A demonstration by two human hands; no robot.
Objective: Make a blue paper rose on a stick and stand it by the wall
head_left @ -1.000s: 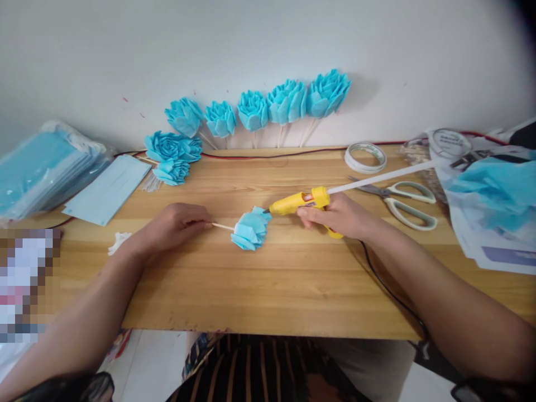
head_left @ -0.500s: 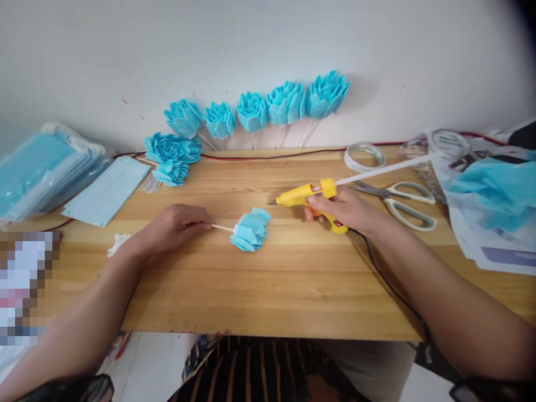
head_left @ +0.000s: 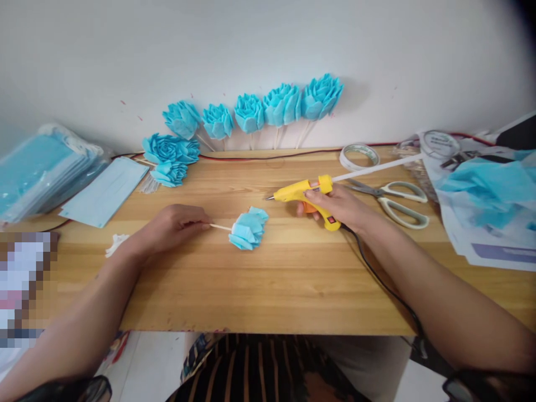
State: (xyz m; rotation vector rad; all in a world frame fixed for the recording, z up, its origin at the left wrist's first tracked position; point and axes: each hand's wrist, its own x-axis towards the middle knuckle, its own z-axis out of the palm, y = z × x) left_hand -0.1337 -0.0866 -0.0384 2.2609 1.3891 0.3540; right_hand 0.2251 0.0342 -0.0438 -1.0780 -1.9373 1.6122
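Note:
Pinched in the fingers of my left hand [head_left: 186,219] is a thin pale stick [head_left: 220,227]. On the stick's right end is a blue flower [head_left: 249,229] with layered petals, low over the wooden table [head_left: 268,296]. My right hand [head_left: 330,205] is wrapped round the handle of a yellow glue gun [head_left: 302,191]. The gun's metal nozzle points left, above and to the right of the flower, apart from it. A long white glue stick [head_left: 377,168] sticks out of the gun's back, and a black cord runs from its handle.
Several finished blue flowers [head_left: 249,113] lean on the wall. More flowers [head_left: 167,149] lie at back left, beside blue sheets [head_left: 106,191] and a bagged stack [head_left: 46,167]. Scissors [head_left: 402,204], a tape roll [head_left: 359,158] and blue pieces on white paper [head_left: 494,184] are at right.
My right hand and the glue gun have moved slightly left. The view has shifted a little; my left hand still holds the flower's stick.

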